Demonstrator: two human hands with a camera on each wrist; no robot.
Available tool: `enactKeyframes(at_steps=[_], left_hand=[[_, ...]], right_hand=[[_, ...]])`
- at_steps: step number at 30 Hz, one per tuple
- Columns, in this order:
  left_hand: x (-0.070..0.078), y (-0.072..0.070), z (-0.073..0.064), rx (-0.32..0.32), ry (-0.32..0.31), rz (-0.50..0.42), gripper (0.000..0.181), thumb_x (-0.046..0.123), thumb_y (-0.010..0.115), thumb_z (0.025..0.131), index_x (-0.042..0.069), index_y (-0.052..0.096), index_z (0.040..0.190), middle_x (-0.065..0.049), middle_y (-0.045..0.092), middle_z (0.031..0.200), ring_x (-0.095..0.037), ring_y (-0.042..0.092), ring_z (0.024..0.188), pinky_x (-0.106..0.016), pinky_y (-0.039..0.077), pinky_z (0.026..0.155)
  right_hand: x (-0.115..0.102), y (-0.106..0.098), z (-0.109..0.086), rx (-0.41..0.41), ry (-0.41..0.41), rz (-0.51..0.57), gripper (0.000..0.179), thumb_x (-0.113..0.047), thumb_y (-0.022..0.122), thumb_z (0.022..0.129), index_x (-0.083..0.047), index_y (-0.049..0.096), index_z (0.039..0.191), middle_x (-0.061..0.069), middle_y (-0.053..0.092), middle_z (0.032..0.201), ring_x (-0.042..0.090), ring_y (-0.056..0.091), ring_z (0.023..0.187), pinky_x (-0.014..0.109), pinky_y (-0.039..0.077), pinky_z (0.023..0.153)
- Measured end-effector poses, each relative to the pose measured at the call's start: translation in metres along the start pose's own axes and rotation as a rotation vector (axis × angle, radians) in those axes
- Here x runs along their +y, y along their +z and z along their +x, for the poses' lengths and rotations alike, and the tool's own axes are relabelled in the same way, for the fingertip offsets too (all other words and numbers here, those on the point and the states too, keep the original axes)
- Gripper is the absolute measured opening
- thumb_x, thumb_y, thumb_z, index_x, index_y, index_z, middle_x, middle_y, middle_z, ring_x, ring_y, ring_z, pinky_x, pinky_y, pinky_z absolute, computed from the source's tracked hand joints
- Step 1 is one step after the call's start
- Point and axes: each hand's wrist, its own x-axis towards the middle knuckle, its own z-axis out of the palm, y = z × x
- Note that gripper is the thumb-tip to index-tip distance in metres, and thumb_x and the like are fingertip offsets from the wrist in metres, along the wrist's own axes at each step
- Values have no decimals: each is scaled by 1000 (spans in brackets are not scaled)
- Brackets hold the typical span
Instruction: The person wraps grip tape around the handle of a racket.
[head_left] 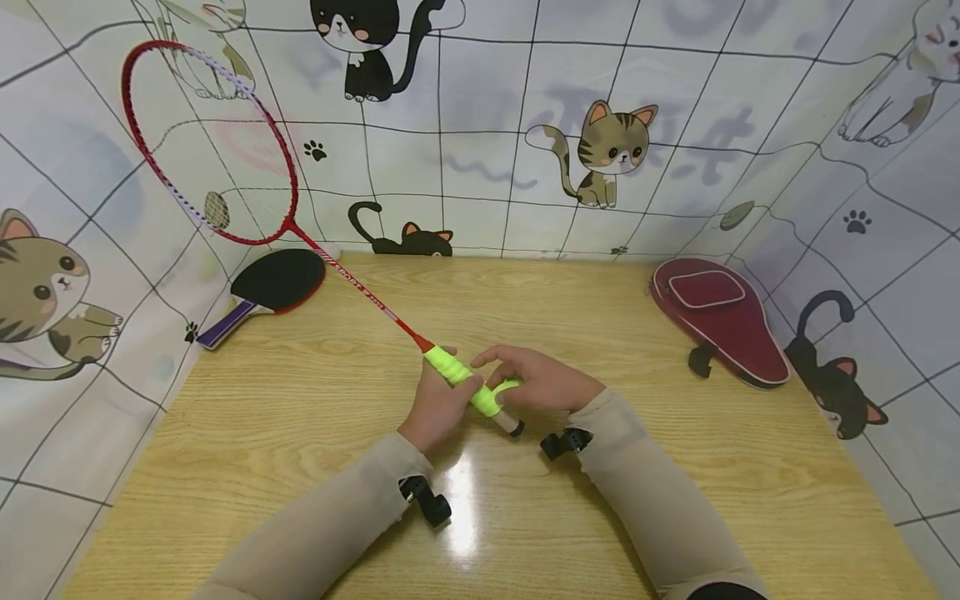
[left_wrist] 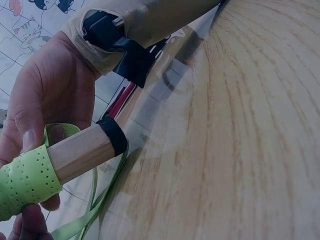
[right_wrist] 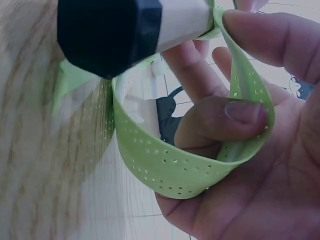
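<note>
A red and white badminton racket (head_left: 365,292) slants across the head view, its head raised to the upper left. My left hand (head_left: 441,408) grips its handle, thumb over the lime-green perforated grip tape (head_left: 452,367) wound round it. The bare wooden end (left_wrist: 82,152) carries a black band (left_wrist: 114,135) at the butt. Beside the handle, my right hand (head_left: 543,379) holds the loose tape strip, which loops past its curled fingers (right_wrist: 225,120) in the right wrist view. More loose tape (left_wrist: 85,222) trails near the table below the handle.
On the wooden table (head_left: 322,358), a black table tennis bat (head_left: 279,279) with a purple handle lies at the left back. A dark red bat case (head_left: 716,321) lies at the right. White sheeting (head_left: 480,167) with cat drawings encloses the back and sides.
</note>
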Motion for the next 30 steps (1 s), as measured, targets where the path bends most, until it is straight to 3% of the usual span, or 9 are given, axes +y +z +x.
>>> enactKeyframes(at_steps=[6,13,15,24,30], left_hand=[[-3,2,1,-4,18,-33,65,6,69,92,-2,33,145,-17,56,114,-19,58,92,-27,52,80],[-2,3,0,4,36,-51,69,0,67,85,-3,33,145,-10,53,105,-17,53,89,-26,49,78],[-2,3,0,1,31,-57,69,1,67,86,-3,32,145,-10,52,106,-18,52,90,-26,48,79],[0,2,-1,1,61,-58,66,10,72,97,-4,30,146,-14,69,102,-12,63,86,-22,52,76],[2,3,0,-1,61,-94,62,4,68,96,-7,32,145,-15,66,105,-11,63,85,-22,53,75]], right_hand=[[-1,2,-1,-39,5,28,60,0,62,98,-23,50,151,5,73,127,21,70,116,39,56,92],[0,2,1,14,13,-5,58,-2,67,92,-18,51,145,8,72,115,25,70,105,40,57,89],[1,3,1,33,10,-12,58,-2,69,91,-17,52,144,8,72,115,25,69,106,40,57,89],[4,4,4,61,-24,-55,56,-5,78,89,-20,56,138,4,70,112,22,64,109,43,54,96],[3,1,1,-4,-21,-25,59,-6,73,94,-25,52,145,3,72,126,21,66,120,46,53,101]])
